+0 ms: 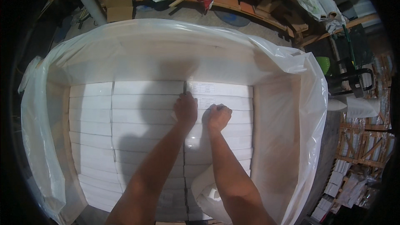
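Observation:
Rows of flat white boxes (146, 118) fill a large crate lined with translucent plastic sheeting (287, 100). Over the seam between two columns of these boxes, my left hand (186, 107) has its fingers curled together. My right hand (220, 117), just to its right, is also closed, near a printed label (206, 101) on a box. Whatever either hand may pinch is too small or hidden to make out. Under my right forearm lies a whitish roll or folded sheet (204, 191), partly covered by the arm.
The crate's lined walls rise around the boxes, the sheeting folded over the rim. Beyond the far wall are a cardboard box (119, 6), a grey tube (92, 7), wood scraps and plastic bags (316, 2). To the right stand a black-handled tool (354, 79) and wrapped pallets (366, 146).

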Available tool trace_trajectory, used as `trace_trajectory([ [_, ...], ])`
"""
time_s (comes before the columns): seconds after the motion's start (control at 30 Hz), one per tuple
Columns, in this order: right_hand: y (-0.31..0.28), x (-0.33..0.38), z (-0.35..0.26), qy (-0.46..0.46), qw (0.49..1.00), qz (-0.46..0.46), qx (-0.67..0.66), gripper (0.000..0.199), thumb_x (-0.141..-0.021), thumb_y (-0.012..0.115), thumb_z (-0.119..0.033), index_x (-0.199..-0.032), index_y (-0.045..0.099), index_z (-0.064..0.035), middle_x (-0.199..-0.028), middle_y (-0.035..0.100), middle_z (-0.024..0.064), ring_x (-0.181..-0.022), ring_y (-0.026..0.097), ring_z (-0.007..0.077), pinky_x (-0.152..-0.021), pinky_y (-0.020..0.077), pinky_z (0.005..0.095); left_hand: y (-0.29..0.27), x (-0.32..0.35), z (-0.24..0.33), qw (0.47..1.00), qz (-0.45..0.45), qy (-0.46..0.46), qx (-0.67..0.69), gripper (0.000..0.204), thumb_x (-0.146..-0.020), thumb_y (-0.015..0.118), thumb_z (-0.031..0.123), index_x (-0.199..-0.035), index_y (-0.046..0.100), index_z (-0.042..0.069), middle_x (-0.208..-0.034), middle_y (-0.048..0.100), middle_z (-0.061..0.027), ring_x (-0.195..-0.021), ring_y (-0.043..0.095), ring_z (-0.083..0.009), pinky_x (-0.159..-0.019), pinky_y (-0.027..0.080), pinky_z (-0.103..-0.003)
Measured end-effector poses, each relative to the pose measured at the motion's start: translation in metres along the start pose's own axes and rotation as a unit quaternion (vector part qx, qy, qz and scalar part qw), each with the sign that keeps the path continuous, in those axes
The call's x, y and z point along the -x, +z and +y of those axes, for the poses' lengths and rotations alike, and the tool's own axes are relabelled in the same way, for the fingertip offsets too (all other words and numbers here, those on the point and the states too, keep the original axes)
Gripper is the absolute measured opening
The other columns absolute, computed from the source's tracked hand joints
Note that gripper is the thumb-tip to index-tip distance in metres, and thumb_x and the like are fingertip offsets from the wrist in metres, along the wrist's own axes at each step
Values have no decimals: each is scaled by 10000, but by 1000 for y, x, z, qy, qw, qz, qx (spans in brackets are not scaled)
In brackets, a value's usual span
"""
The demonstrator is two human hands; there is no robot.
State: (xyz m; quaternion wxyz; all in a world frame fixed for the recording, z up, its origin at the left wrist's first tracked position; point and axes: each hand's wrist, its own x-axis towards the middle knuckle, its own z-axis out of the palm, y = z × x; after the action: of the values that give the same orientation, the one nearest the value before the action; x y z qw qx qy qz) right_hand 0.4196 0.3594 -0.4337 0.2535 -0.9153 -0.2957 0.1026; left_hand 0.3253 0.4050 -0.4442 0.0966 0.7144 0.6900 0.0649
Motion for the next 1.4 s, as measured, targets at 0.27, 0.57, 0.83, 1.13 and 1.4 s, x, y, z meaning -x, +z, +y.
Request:
trace_trajectory([
  [0.27,-21,-14,4,-127,986,-78,76,226,-780,600,-139,-973,573,-25,-1028,547,172,-1039,491,338,-838,464,419,-21,16,-21,992,-52,115,-13,343,-876,537,177,-1216,535,128,-892,575,-136,-787,613,-281,-701,501,-428],
  [0.57,-61,-2,-14,-191,919,-248,239,337,-807,577,-199,-1116,590,-66,-1126,593,139,-1048,554,322,-879,441,454,-22,32,-40,982,-184,31,39,366,-906,465,245,-1248,502,122,-918,618,-145,-796,636,-310,-733,503,-434],
  [0.83,-185,53,38,-128,949,-286,28,429,-830,608,-324,-1133,606,-20,-1057,641,198,-1002,607,346,-893,463,408,-26,191,-159,910,-223,113,331,174,-892,476,160,-841,572,24,-820,591,-126,-663,583,-276,-650,487,-396],
  [1.13,-309,129,167,-82,954,-266,110,347,-815,603,-270,-1038,622,-4,-983,647,212,-956,613,364,-837,477,435,-162,376,-233,830,-483,-70,270,230,-716,633,119,-937,617,59,-887,648,-157,-898,606,-339,-779,481,-434],
  [1.4,-327,194,393,-133,926,-221,274,169,-757,590,-156,-857,642,-29,-844,650,206,-816,629,366,-712,496,474,-167,441,-266,833,-367,260,324,396,-656,645,96,-1051,616,104,-959,676,-75,-900,652,-292,-728,535,-391],
])
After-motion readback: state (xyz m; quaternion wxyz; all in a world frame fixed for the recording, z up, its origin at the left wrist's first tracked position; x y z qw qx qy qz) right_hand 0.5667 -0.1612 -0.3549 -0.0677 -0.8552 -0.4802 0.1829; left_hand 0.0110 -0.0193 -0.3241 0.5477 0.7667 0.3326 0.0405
